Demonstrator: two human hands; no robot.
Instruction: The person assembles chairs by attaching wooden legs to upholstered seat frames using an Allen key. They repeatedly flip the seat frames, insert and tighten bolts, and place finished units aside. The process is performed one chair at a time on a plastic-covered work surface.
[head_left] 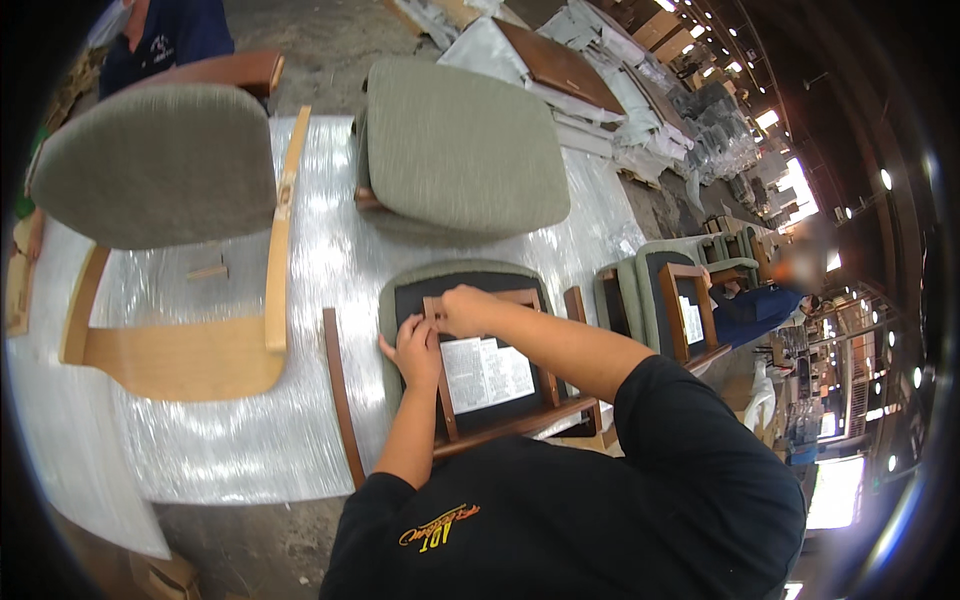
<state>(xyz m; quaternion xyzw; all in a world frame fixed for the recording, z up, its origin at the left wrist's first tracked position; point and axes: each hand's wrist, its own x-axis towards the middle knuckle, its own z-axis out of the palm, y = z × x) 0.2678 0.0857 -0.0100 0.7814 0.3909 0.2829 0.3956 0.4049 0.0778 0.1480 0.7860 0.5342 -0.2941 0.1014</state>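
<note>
The black shirt [570, 520] of the person lies nearest the camera. From the left, a pale wooden chair frame [185, 355] rests on the film-covered desk [220, 450], then a slim brown bar [342, 390]. Next comes an upturned chair seat [480, 280], its dark underside carrying a brown wooden frame [546, 385] and white labels [485, 375]. At that frame's upper left corner, the left hand [415, 352] has its thumb spread and fingertips on the wood; the right hand [462, 310] curls over the same corner. Whether either pinches something small I cannot tell. Farther right stands another framed seat [680, 305]. The step in hand seems to be fitting or adjusting that corner; the next move probably calls for steadying the frame with careful fingertip pressure.
</note>
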